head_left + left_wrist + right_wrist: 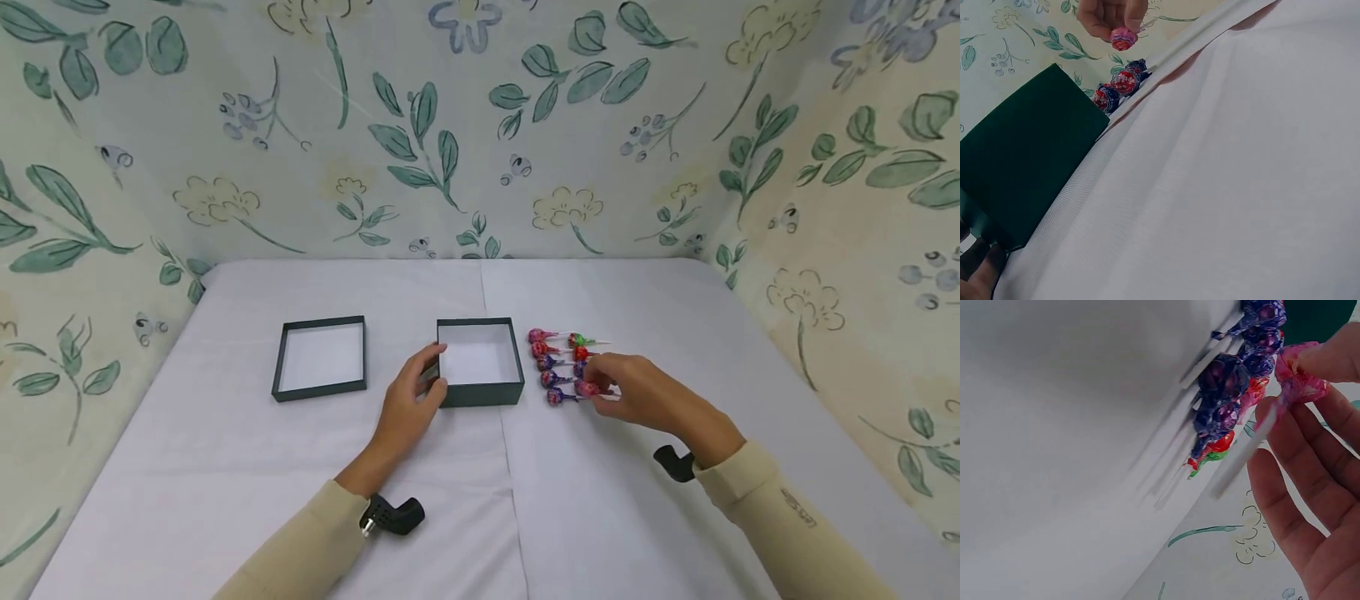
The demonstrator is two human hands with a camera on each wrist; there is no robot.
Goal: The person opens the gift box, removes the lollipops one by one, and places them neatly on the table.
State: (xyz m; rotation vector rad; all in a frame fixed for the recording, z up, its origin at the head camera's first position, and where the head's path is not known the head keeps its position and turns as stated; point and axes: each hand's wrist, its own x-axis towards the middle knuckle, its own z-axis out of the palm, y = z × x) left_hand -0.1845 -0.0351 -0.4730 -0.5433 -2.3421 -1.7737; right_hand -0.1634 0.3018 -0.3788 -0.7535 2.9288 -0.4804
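My left hand (408, 398) grips the left side of an open green box (480, 395) with a white inside, fingertips at its rim and thumb at the near left corner. In the left wrist view the box (1035, 156) shows its dark green outer wall. My right hand (630, 387) pinches a pink-wrapped lollipop (1300, 375) between thumb and fingers, its white stick pointing away from the thumb. Beneath and beside that hand, several wrapped lollipops (553, 378) lie in two columns on the cloth, purple, red, pink and green; the hand hides part of them.
Left of the box lies a shallow green-rimmed lid (320, 390), white inside facing up. A white cloth (225, 467) covers the table, with a seam running down near its middle. Floral fabric (465, 133) hangs behind and at both sides.
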